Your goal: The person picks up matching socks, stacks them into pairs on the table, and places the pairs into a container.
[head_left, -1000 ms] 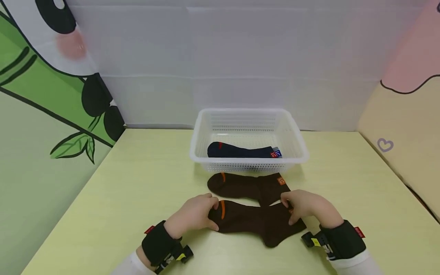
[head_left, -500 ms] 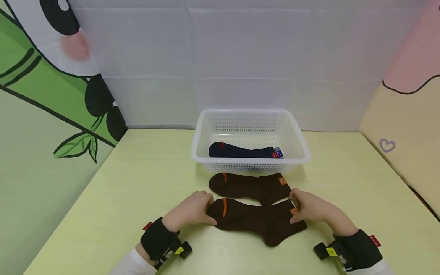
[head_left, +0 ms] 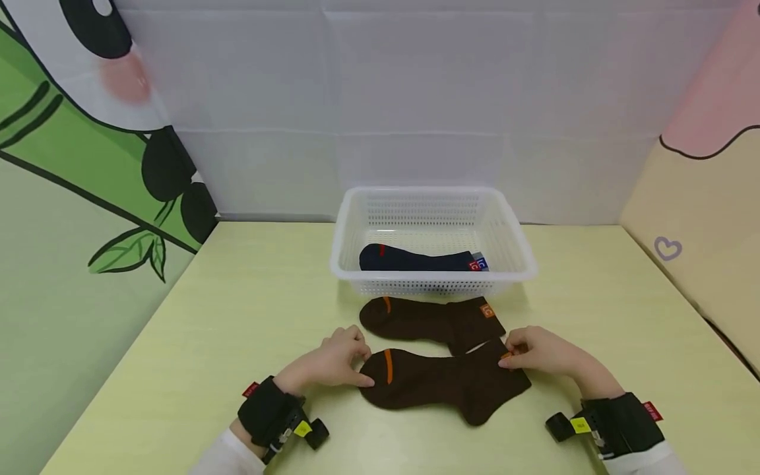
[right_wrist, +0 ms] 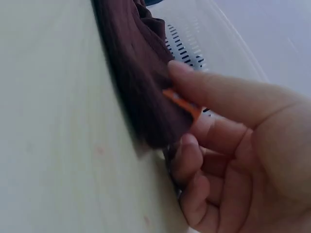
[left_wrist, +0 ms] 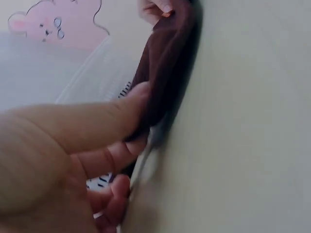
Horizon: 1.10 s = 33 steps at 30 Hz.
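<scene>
A brown sock (head_left: pixel 421 379) with an orange toe stripe lies nearest the person, toe to the left. My left hand (head_left: pixel 332 359) pinches its toe edge; in the left wrist view the thumb (left_wrist: pixel 97 121) is on the sock, fingers behind it. At the other end, my right hand (head_left: pixel 543 356) pinches the cuff by its orange label (right_wrist: pixel 182 103), between thumb and curled fingers. Behind lies a matching brown sock (head_left: pixel 424 320), its heel touching or overlapped by the near one. The left wrist view is partly blurred.
A white perforated plastic basket (head_left: pixel 436 285) stands behind the socks, close to the back wall. Inside it lies a dark navy sock (head_left: pixel 415 259) with red and blue labels. Printed walls rise at the left and right of the pale yellow table (head_left: pixel 249 297).
My right hand has shifted right along the cuff to the label corner. That corner has moved slightly toward the far sock. The left hand stays at the toe.
</scene>
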Tool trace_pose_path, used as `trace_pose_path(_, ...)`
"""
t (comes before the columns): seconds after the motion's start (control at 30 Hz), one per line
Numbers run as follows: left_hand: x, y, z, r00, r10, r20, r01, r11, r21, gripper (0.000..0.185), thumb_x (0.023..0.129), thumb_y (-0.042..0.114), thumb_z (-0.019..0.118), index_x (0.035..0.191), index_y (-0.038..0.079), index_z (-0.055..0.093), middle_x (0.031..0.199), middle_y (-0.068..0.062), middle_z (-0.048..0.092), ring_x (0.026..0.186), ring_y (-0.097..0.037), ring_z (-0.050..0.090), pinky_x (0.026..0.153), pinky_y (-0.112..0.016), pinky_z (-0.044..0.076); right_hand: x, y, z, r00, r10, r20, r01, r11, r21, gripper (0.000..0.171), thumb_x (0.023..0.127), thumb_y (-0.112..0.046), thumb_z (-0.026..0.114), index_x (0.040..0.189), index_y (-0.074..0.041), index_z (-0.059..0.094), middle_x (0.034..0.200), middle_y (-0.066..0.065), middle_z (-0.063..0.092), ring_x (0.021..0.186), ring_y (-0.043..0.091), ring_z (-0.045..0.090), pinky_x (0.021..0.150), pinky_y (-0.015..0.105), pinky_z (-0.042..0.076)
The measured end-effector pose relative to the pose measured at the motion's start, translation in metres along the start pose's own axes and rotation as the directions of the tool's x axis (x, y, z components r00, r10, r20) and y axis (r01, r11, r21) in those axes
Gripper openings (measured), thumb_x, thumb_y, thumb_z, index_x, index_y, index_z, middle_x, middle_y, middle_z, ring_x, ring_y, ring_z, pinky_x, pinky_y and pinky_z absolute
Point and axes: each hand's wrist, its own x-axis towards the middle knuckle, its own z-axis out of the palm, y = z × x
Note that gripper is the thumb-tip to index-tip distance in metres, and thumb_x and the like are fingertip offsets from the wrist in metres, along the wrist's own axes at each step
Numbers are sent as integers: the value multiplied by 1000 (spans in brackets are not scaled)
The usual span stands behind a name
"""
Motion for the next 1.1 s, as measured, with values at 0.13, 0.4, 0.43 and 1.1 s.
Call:
trace_pose_path(0.13,3,-15,-2,995,77,58,-69,990,-126,19,84,26,71,79,15,57,96,4,47,91,-18,35,78,-38,24,-1,6,-3,998,-36,54,28,989,144,21,90,-17,63,71,-7,61,65,-12,49,58,-1,42,53,20,36)
trace_pose_path(0.4,4,-22,-2,993,72,95,-39,950,-311,13,93,22,59,86,12,58,81,3,44,84,-12,40,75,-27,30,-3,24,-3,977,-155,150,58,859,508,20,96,-2,46,80,10,47,70,-12,45,56,8,38,51,27,34)
trace_pose_path(0.43,4,-21,-1,993,66,98,-28,937,-348,13,94,20,58,87,10,57,79,4,43,80,-11,41,72,-25,31,-3,24,-3,975,-160,155,53,843,536,19,96,-2,46,83,12,47,71,-12,46,58,6,40,53,25,36)
trace_pose_path(1.1,7,-13,10,998,0,-69,-42,795,-605,13,97,10,52,100,-3,51,73,3,49,58,-4,36,56,-20,28,-6,24,-3,973,-172,156,28,755,655,42,103,-9,33,139,12,32,114,-10,62,91,2,59,78,20,48)
